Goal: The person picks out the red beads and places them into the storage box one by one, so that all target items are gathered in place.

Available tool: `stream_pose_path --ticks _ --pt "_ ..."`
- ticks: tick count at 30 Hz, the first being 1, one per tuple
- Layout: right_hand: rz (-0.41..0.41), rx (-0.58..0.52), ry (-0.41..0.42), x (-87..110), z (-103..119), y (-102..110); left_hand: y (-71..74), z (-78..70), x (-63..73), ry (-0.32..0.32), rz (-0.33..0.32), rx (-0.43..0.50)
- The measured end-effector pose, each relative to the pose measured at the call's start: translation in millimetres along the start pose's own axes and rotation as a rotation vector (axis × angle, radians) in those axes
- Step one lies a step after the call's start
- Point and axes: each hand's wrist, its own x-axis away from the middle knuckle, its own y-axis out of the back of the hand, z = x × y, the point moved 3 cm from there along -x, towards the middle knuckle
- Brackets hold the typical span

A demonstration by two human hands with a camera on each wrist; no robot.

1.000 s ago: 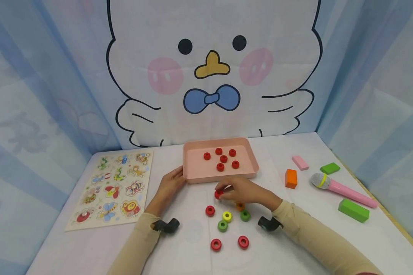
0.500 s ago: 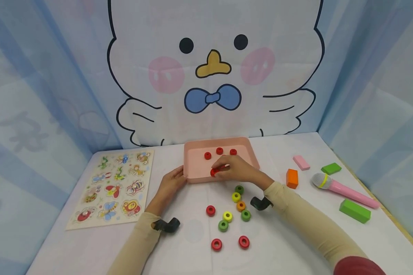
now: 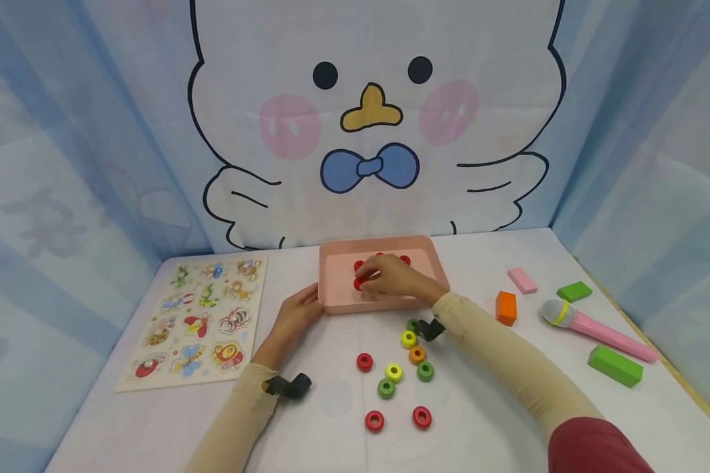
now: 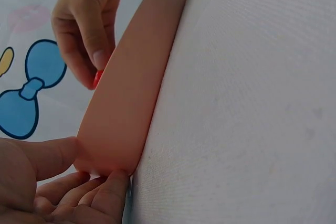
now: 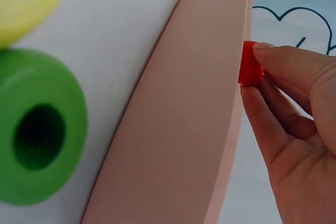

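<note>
My right hand (image 3: 395,276) pinches a red wooden ring (image 5: 251,62) between thumb and fingers, low inside the pink tray (image 3: 338,307). Other red rings (image 3: 405,260) lie in the tray, partly hidden behind that hand. At the tray's front left corner is my left hand (image 3: 298,314); in the left wrist view its thumb grips the rim while curled fingers lie against the corner. In front of the tray, several loose rings are spread on the table: a red ring (image 3: 364,362), a yellow ring (image 3: 394,373), a green ring (image 3: 386,388) and an orange ring (image 3: 417,355) among them.
A board with insect pictures (image 3: 195,322) lies at the left. To the right are a pink toy microphone (image 3: 603,332), an orange block (image 3: 506,308), a pink block (image 3: 522,280) and green blocks (image 3: 615,366). A printed cloth (image 3: 369,210) hangs behind the tray.
My right hand has carried the red ring from the table in front of the tray over its front rim and further left inside it. My left hand has stayed at the corner.
</note>
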Motion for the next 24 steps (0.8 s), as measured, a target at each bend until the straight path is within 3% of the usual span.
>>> stream_pose_path --ticks 10,17,24 --pt "0.035 0.022 -0.031 -23.5 -11.9 -1.9 -0.5 0.0 -1.5 -0.019 0.007 0.038" --pt "0.049 0.061 -0.078 -28.0 -21.6 -7.0 -1.2 2.9 -2.4 -0.02 0.015 0.06" --pt "0.049 0.041 -0.071 -29.5 -22.8 -7.7 0.3 2.6 -2.5 -0.012 0.004 0.03"
